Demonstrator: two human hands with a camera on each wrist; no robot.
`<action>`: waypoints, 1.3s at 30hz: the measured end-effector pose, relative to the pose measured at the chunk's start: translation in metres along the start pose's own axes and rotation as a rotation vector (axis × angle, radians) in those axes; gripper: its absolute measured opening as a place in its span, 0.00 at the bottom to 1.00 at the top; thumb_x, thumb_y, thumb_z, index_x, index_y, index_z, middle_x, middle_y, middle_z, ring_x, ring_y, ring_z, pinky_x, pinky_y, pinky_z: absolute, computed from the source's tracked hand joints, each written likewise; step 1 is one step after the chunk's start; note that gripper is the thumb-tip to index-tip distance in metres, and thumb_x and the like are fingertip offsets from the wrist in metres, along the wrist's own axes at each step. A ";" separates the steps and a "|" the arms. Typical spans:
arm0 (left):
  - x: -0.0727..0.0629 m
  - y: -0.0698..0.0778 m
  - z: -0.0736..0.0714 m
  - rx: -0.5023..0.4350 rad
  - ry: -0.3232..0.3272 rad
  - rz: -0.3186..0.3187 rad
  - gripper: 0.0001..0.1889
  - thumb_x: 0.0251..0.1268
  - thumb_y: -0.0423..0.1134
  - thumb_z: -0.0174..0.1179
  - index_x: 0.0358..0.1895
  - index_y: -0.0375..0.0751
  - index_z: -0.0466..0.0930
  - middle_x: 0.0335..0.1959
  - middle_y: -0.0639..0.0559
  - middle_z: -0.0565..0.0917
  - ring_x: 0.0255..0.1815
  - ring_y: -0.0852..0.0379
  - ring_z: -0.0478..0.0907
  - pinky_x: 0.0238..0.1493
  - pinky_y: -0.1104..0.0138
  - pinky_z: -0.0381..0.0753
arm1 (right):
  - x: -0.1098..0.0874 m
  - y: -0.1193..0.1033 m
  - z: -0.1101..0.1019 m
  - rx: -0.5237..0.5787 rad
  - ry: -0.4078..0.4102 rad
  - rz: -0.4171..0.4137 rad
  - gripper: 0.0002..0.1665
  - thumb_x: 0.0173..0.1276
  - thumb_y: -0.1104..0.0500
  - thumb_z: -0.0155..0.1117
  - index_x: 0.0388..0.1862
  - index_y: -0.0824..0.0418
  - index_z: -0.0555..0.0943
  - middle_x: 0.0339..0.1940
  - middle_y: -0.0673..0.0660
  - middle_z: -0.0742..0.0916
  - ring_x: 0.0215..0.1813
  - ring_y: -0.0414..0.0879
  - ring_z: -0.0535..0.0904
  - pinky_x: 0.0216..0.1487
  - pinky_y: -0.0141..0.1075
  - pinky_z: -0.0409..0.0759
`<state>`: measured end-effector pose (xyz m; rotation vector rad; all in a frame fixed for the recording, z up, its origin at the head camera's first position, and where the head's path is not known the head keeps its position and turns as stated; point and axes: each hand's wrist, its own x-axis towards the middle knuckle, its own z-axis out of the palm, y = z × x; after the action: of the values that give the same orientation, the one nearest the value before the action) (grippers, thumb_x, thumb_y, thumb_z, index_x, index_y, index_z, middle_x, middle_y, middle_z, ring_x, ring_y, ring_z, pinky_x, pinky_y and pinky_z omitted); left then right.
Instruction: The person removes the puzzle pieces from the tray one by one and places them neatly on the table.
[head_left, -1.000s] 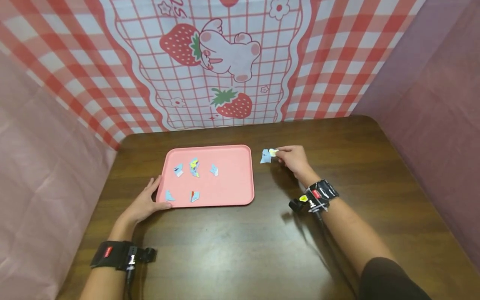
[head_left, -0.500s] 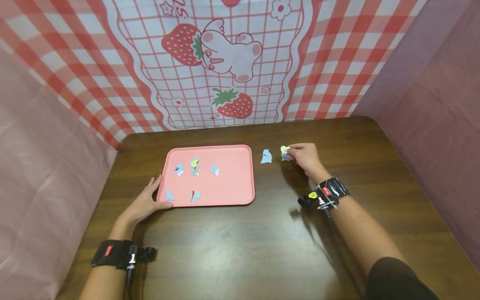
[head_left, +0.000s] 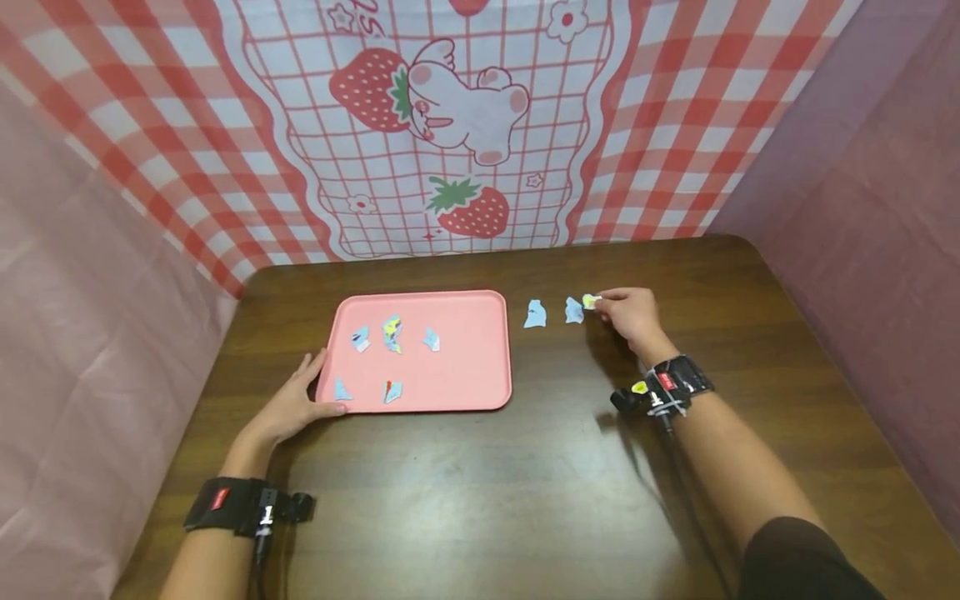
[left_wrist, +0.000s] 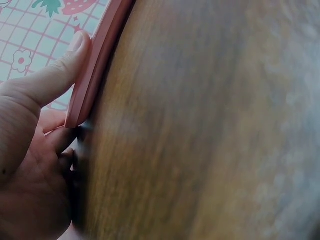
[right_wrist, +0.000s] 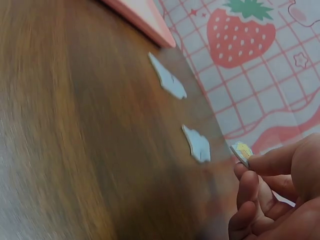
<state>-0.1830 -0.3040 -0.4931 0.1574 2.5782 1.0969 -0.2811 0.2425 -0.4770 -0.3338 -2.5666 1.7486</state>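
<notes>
My left hand (head_left: 285, 408) grips the near left corner of a pink tray (head_left: 465, 375); in the left wrist view the thumb (left_wrist: 60, 70) lies along its rim. My right hand (head_left: 630, 318) pinches a small flat yellow-and-white piece (head_left: 590, 302) between thumb and finger, just above the table. In the right wrist view something white (right_wrist: 285, 200) shows among the curled fingers; what it is cannot be told. Two jagged pale blue pieces lie on the table between tray and hand, one nearer the tray (head_left: 535, 314), the other close to the fingertips (head_left: 573, 310).
Several torn-looking flat pieces lie on the tray, among them a yellow-blue one (head_left: 392, 333) and one with a red stripe (head_left: 392, 391). A red-checked cloth (head_left: 652, 167) hangs behind the brown table (head_left: 450, 500). A cable (head_left: 690, 508) trails from the right wrist.
My right hand has moved to the right along the table, leaving a second pale blue piece beside the first. The left hand stays at the tray's corner.
</notes>
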 end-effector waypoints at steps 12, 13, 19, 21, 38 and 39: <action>0.001 -0.001 -0.001 0.004 0.006 -0.008 0.62 0.57 0.53 0.75 0.83 0.41 0.37 0.80 0.28 0.35 0.79 0.26 0.34 0.68 0.29 0.44 | 0.012 0.015 -0.012 -0.203 0.035 -0.022 0.15 0.67 0.65 0.65 0.49 0.74 0.86 0.35 0.62 0.90 0.25 0.34 0.81 0.26 0.24 0.77; 0.001 -0.001 -0.001 0.005 0.007 -0.008 0.62 0.57 0.53 0.75 0.83 0.40 0.37 0.80 0.28 0.35 0.79 0.26 0.34 0.68 0.29 0.44 | 0.013 0.016 -0.013 -0.221 0.033 -0.026 0.15 0.67 0.65 0.65 0.48 0.74 0.86 0.35 0.63 0.90 0.26 0.35 0.82 0.27 0.24 0.77; 0.002 -0.001 0.000 0.015 0.004 -0.016 0.62 0.56 0.53 0.75 0.82 0.40 0.37 0.80 0.28 0.34 0.79 0.26 0.34 0.69 0.30 0.44 | 0.013 0.016 -0.018 -0.399 0.056 -0.066 0.14 0.66 0.61 0.65 0.45 0.68 0.88 0.39 0.65 0.90 0.41 0.53 0.84 0.40 0.37 0.76; 0.002 -0.001 0.000 0.018 0.006 -0.019 0.62 0.56 0.53 0.75 0.82 0.40 0.37 0.80 0.28 0.35 0.79 0.26 0.34 0.69 0.30 0.44 | 0.013 0.016 -0.018 -0.434 0.060 -0.072 0.14 0.66 0.59 0.65 0.44 0.67 0.89 0.40 0.65 0.89 0.45 0.58 0.82 0.44 0.44 0.75; 0.003 -0.001 0.002 0.006 0.009 -0.021 0.63 0.56 0.53 0.76 0.83 0.42 0.36 0.80 0.29 0.34 0.79 0.27 0.33 0.68 0.29 0.44 | 0.015 0.018 -0.016 -0.448 0.115 -0.068 0.14 0.65 0.59 0.63 0.41 0.67 0.88 0.44 0.66 0.89 0.51 0.65 0.80 0.53 0.53 0.74; 0.003 -0.001 0.002 0.002 0.011 -0.018 0.63 0.56 0.52 0.76 0.83 0.42 0.37 0.80 0.29 0.34 0.79 0.27 0.33 0.68 0.29 0.44 | 0.015 0.018 -0.016 -0.449 0.116 -0.070 0.14 0.64 0.59 0.63 0.41 0.67 0.88 0.44 0.66 0.89 0.51 0.65 0.80 0.53 0.53 0.74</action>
<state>-0.1854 -0.3023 -0.4957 0.1289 2.5853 1.0912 -0.2911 0.2662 -0.4889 -0.3335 -2.8201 1.0802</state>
